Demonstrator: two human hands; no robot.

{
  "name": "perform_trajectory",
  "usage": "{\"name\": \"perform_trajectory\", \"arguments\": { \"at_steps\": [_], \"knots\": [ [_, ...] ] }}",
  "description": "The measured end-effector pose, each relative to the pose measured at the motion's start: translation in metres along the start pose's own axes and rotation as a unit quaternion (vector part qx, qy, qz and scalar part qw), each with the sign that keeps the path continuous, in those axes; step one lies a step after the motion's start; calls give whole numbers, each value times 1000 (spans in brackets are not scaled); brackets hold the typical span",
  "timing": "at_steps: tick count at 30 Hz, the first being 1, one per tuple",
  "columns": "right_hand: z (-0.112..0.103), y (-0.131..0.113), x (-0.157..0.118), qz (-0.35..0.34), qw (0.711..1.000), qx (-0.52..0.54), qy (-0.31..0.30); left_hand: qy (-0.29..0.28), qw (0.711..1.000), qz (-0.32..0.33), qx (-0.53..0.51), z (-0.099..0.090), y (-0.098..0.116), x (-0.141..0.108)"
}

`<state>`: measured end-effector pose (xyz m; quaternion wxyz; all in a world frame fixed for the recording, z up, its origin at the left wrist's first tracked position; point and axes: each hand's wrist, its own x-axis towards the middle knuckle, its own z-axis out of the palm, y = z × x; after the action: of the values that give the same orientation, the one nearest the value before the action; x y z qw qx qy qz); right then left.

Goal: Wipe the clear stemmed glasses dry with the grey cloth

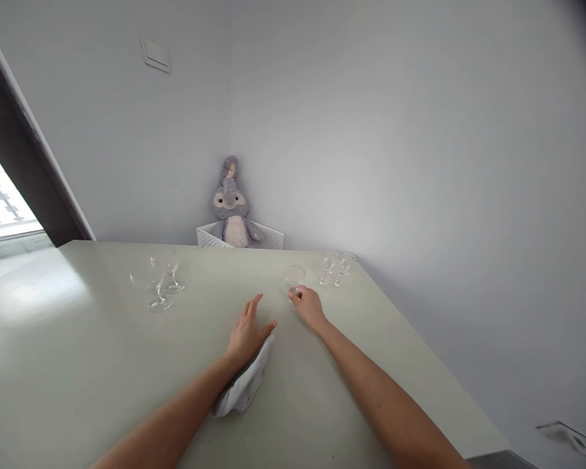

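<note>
A clear stemmed glass [294, 275] is at the middle of the pale table [102, 365], and my right hand [306, 305] pinches it low down, around the stem. My left hand [247, 333] is spread above the table to the left of that glass, fingers apart, holding nothing. Under my left wrist and palm lies a crumpled white cloth [247, 387], partly hidden by the hand and forearm.
Two small stemmed glasses [329, 264] [346, 266] stand at the back right. Two larger ones [159, 301] [174, 285] stand at the left. Behind the table edge, a grey plush toy [230, 203] sits in a white perforated basket [272, 239], near the walls.
</note>
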<state>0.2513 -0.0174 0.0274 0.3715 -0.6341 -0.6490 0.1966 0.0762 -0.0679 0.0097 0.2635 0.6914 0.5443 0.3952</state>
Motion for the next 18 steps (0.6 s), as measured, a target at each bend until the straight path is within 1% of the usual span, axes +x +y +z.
{"name": "perform_trajectory", "arguments": {
  "at_steps": [3,6,11,18],
  "knots": [
    [-6,23,25,42,999,-7,19,-22,998,-15,52,5,-11,1],
    [-9,37,43,73,997,-3,35,-35,997,-24,63,6,-11,0],
    [-9,47,60,112,992,13,48,-32,997,-27,65,6,-11,1],
    [-10,53,71,137,988,48,59,-31,997,-24,66,7,-12,1]
  ]
}}
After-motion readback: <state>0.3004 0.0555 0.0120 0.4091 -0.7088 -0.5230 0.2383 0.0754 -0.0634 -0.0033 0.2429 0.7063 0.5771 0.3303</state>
